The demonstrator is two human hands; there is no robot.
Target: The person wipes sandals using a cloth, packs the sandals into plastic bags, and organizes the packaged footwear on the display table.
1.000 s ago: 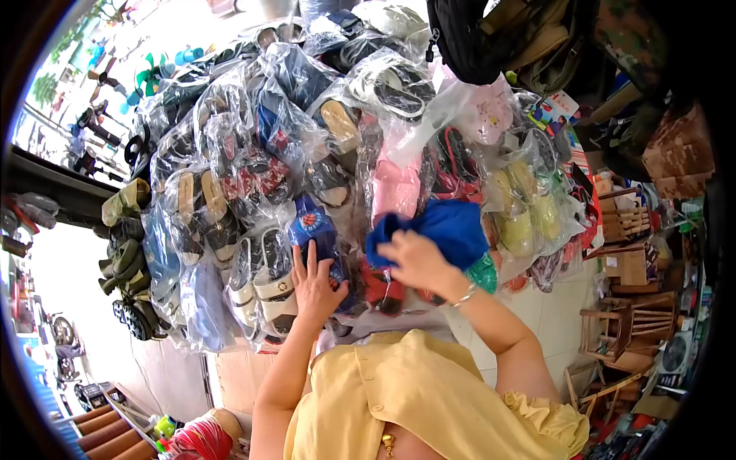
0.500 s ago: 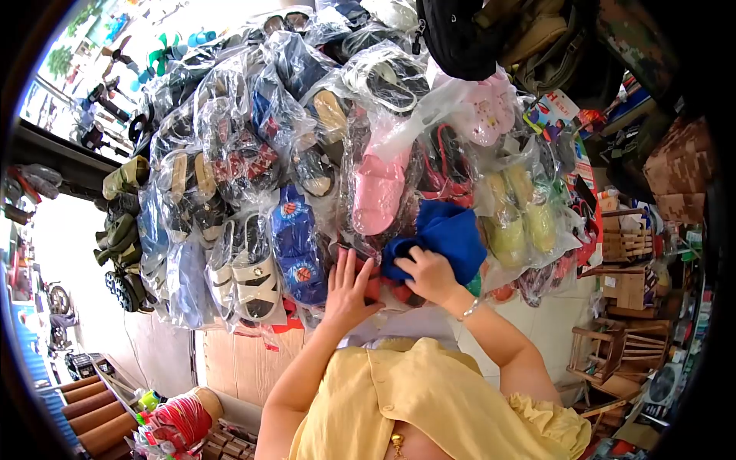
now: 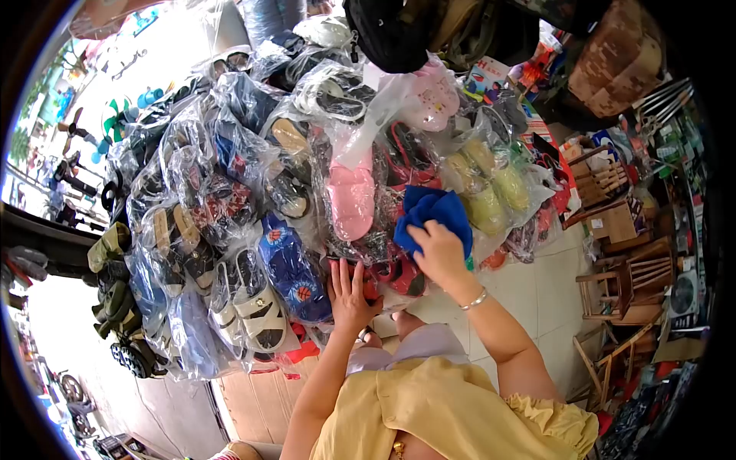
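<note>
My right hand (image 3: 442, 254) presses a bunched blue cloth (image 3: 438, 208) against the plastic-wrapped shoes, its fingers curled into the fabric. Just below the cloth lies a dark and red shoe (image 3: 406, 277) in clear plastic. My left hand (image 3: 351, 300) rests flat with fingers apart on bagged red footwear at the front edge of the pile. To its left is a pair of blue slippers (image 3: 295, 268) with basketball prints. A pink slide (image 3: 351, 201) sits above and between my hands. Bagged yellow-green shoes (image 3: 484, 184) lie right of the cloth.
White strappy sandals (image 3: 261, 307) and many other bagged shoes cover the display. Dark bags (image 3: 387, 34) hang at the top. Wooden chairs (image 3: 625, 276) stand at right on the tiled floor (image 3: 529, 307). Cardboard (image 3: 264, 395) is below the pile.
My right hand and the blue cloth have shifted right relative to my left hand, uncovering more of the red shoe. The camera view has turned; my left hand stays on the pile.
</note>
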